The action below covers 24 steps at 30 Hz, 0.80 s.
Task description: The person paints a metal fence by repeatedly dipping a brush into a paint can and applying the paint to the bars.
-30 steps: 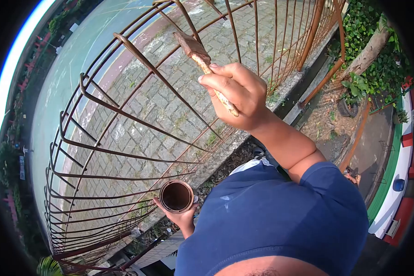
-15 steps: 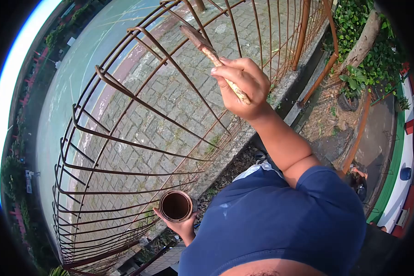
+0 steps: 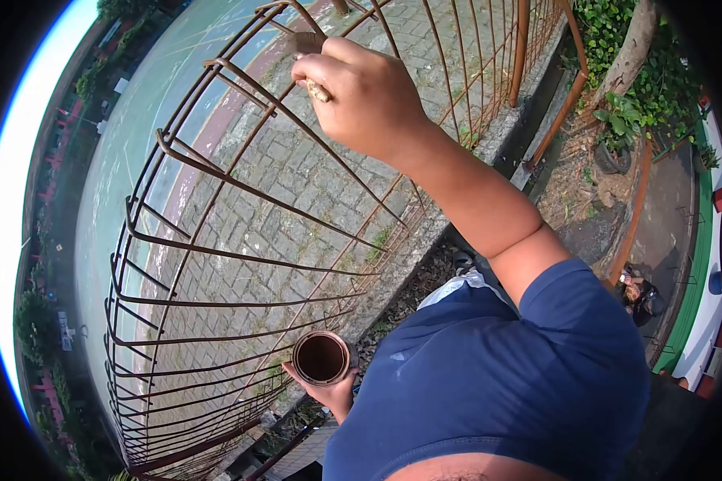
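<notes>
My right hand (image 3: 361, 100) is raised near the top of a rusty metal fence (image 3: 217, 171), fingers wrapped round the pale, worn handle of a paintbrush (image 3: 306, 42). The brush's dark brown bristles point away from me and overlap an upper fence bar in this view. Lower down, close to my body, my left hand (image 3: 333, 396) holds an open paint can (image 3: 322, 358) from beneath and the side. Dark brown paint shows inside the can, which sits right beside the lower fence bars.
Beyond the bars lies grey paving (image 3: 269, 168), then a green court (image 3: 128, 184). A concrete kerb (image 3: 425, 232) runs along the fence foot. To the right are a tree trunk (image 3: 630, 52), a tyre (image 3: 612, 158) and another person (image 3: 642, 297).
My right hand has moved left and up with the paintbrush, now turned so its bristles reach the fence's top bars. The paint can stays in my left hand, slightly lower and farther right in view.
</notes>
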Each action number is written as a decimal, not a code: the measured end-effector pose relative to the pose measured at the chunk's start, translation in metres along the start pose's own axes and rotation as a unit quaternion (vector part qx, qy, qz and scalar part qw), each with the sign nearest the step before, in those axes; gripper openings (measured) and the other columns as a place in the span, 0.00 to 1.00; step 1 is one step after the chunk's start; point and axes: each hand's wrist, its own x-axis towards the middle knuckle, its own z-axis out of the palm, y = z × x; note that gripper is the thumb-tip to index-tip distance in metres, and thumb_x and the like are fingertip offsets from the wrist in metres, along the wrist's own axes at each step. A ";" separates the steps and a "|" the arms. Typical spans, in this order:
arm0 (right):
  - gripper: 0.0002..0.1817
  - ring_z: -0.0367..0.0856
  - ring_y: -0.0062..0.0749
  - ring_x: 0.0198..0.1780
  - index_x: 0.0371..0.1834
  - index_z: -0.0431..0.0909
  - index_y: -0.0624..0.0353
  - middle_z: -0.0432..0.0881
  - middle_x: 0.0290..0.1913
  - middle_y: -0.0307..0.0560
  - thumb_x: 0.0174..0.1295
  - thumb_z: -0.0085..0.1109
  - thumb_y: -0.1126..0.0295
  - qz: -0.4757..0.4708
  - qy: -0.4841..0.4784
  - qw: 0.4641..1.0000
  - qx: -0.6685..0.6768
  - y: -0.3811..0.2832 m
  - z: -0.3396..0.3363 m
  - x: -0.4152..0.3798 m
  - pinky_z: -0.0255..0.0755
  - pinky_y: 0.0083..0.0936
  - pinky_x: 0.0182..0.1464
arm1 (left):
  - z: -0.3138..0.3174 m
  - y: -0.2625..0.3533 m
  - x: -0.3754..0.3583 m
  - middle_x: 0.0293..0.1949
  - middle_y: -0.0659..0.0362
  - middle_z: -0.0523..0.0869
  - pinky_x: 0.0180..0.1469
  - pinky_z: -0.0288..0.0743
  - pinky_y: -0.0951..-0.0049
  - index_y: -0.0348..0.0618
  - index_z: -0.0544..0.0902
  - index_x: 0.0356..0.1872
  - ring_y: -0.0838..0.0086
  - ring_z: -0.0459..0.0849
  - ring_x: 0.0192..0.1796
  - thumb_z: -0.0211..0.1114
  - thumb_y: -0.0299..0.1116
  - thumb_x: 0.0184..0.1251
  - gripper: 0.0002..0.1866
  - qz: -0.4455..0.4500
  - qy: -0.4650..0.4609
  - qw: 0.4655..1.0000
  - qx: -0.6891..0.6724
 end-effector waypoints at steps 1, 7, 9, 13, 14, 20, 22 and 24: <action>0.08 0.84 0.40 0.30 0.38 0.85 0.52 0.81 0.31 0.41 0.56 0.69 0.78 -0.003 -0.010 1.000 0.005 -0.002 -0.007 -0.004 0.77 0.30 0.30 | 0.000 0.000 0.000 0.73 0.47 0.72 0.77 0.67 0.56 0.42 0.36 0.84 0.57 0.77 0.71 0.91 0.31 0.26 0.83 -0.004 0.002 1.000 -0.011; 0.09 0.85 0.34 0.31 0.41 0.85 0.57 0.85 0.34 0.45 0.59 0.71 0.81 0.111 0.067 0.971 0.203 0.005 -0.055 -0.059 0.77 0.25 0.35 | -0.004 -0.004 0.004 0.72 0.48 0.73 0.77 0.67 0.57 0.40 0.37 0.84 0.58 0.76 0.71 0.93 0.35 0.27 0.83 0.011 -0.005 1.000 0.020; 0.05 0.87 0.24 0.37 0.44 0.83 0.65 0.87 0.37 0.43 0.68 0.67 0.78 0.283 0.163 0.878 0.349 0.016 -0.055 -0.086 0.80 0.21 0.41 | -0.001 -0.003 0.006 0.72 0.48 0.73 0.77 0.66 0.58 0.40 0.37 0.84 0.58 0.76 0.72 0.93 0.37 0.27 0.84 0.007 0.002 1.000 0.011; 0.05 0.87 0.25 0.35 0.45 0.82 0.67 0.88 0.40 0.45 0.69 0.64 0.79 0.362 0.244 0.800 0.412 0.059 -0.062 -0.081 0.84 0.22 0.41 | 0.002 0.008 0.007 0.73 0.48 0.72 0.78 0.64 0.58 0.40 0.37 0.84 0.58 0.75 0.72 0.94 0.38 0.27 0.84 0.000 -0.012 1.000 0.007; 0.05 0.88 0.25 0.34 0.45 0.82 0.67 0.88 0.39 0.45 0.69 0.64 0.79 0.359 0.257 0.788 0.429 0.067 -0.056 -0.074 0.84 0.22 0.41 | 0.001 0.009 0.009 0.73 0.48 0.72 0.78 0.64 0.58 0.40 0.37 0.84 0.58 0.75 0.72 0.94 0.38 0.27 0.84 -0.001 -0.021 1.000 0.007; 0.05 0.88 0.27 0.36 0.43 0.85 0.64 0.88 0.36 0.45 0.65 0.69 0.78 0.257 0.224 0.890 0.303 0.089 -0.020 -0.062 0.82 0.24 0.39 | 0.019 0.021 0.015 0.71 0.48 0.74 0.77 0.68 0.56 0.39 0.41 0.84 0.57 0.77 0.70 0.91 0.31 0.26 0.81 0.018 0.000 0.999 -0.027; 0.07 0.88 0.29 0.36 0.42 0.86 0.61 0.88 0.36 0.45 0.62 0.70 0.79 0.165 0.225 0.943 0.182 0.089 -0.025 -0.055 0.81 0.24 0.39 | 0.027 0.022 0.016 0.71 0.49 0.74 0.77 0.68 0.55 0.40 0.40 0.84 0.57 0.78 0.70 0.92 0.30 0.25 0.82 0.019 0.004 0.999 -0.045; 0.09 0.88 0.33 0.36 0.42 0.87 0.57 0.87 0.35 0.45 0.59 0.71 0.80 0.072 0.194 0.971 0.118 0.082 -0.033 -0.051 0.81 0.24 0.39 | 0.025 0.009 0.015 0.70 0.50 0.76 0.77 0.70 0.55 0.41 0.41 0.84 0.57 0.78 0.70 0.92 0.32 0.25 0.82 0.043 -0.006 0.999 -0.025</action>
